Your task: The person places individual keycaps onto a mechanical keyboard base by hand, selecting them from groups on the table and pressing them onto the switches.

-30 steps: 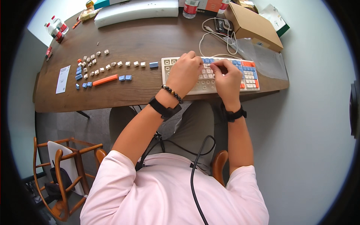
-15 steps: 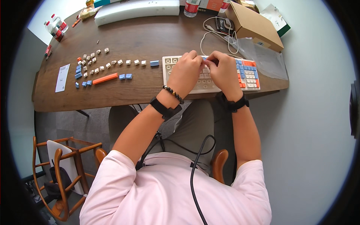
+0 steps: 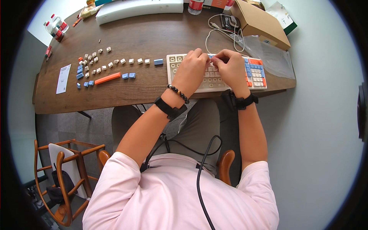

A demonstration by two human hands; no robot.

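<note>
Nearest the camera sits a person in a pink shirt, with a black cable (image 3: 202, 168) trailing down the front and a wooden chair (image 3: 65, 180) standing off to the left. Both forearms reach up to the brown surface (image 3: 134, 34). The left hand (image 3: 190, 71) and the right hand (image 3: 230, 69) meet over the upper middle of the keyboard (image 3: 216, 74), fingertips pinched close together on something small — too small to tell what. The keyboard lies at the near edge of the surface, many of its keys missing, blue and orange ones left at its right end. To the left lie loose keycaps (image 3: 100, 63) in rows, with a long orange bar (image 3: 107, 78) among them. Farther back — a cardboard box (image 3: 260, 23) and a white foam block (image 3: 140, 7).
</note>
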